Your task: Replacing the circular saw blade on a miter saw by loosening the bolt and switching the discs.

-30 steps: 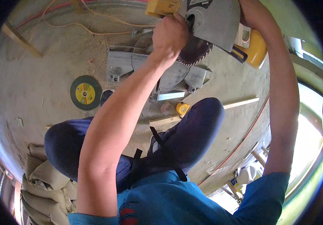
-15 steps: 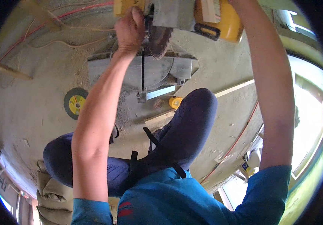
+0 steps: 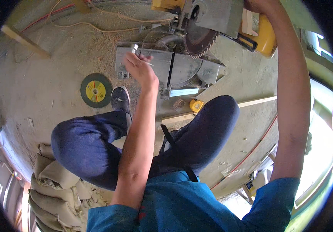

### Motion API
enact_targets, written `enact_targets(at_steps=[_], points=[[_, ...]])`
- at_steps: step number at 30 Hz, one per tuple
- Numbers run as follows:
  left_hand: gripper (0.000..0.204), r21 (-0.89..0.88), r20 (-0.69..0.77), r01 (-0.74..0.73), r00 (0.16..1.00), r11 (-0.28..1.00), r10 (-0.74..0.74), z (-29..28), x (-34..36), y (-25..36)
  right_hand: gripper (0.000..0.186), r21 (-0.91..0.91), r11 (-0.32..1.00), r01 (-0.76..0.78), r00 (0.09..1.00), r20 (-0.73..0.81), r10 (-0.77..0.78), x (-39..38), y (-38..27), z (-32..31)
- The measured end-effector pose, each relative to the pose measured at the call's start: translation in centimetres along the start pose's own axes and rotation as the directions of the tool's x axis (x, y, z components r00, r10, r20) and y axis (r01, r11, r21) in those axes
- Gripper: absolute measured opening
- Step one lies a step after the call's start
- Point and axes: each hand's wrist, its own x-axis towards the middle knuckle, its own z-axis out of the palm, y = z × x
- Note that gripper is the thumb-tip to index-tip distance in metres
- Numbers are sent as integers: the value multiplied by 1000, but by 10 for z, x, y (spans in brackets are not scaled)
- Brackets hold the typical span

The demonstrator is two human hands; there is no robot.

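A miter saw (image 3: 148, 62) stands on the floor, its toothed round blade (image 3: 199, 40) raised above the slotted metal table. At the upper edge my right hand (image 3: 257, 4) is on the yellow saw head's handle; its fingers are mostly cut off from sight. My left hand (image 3: 140, 69) is over the left part of the saw table, fingers curled round a small pale piece (image 3: 134, 48) whose end sticks out above them. What kind of piece it is does not show clearly. A white-blue strip (image 3: 184, 92) lies along the table's front edge.
A green-rimmed abrasive disc (image 3: 95, 90) lies left of the saw, near my shoe (image 3: 120, 99). In front are a yellow tape measure (image 3: 196, 105) and a long wooden batten (image 3: 256, 101). Cords (image 3: 93, 25) run behind; filled sacks (image 3: 54, 193) are piled at lower left.
My left hand has come away from beside the blade, down and left over the saw table, with a pale piece now showing in it. My right hand stays at the saw head.
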Motion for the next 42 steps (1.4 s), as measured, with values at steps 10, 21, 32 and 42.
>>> enact_targets(at_steps=[10,21,32,42], points=[[35,721,198,-246,969,648,147,-54,17,-63,21,-32,996,89,996,-11,-89,6,-12,0],[18,241,443,-539,801,807,403,65,-19,29,39,-174,939,296,955,68,-289,-40,-41,-58],[20,149,772,-268,633,952,57,122,13,35,13,883,440,161,777,-389,495,-203,-95,40],[25,321,793,-408,610,855,-6,125,21,48,58,905,424,-12,955,-116,273,-154,-162,89]])
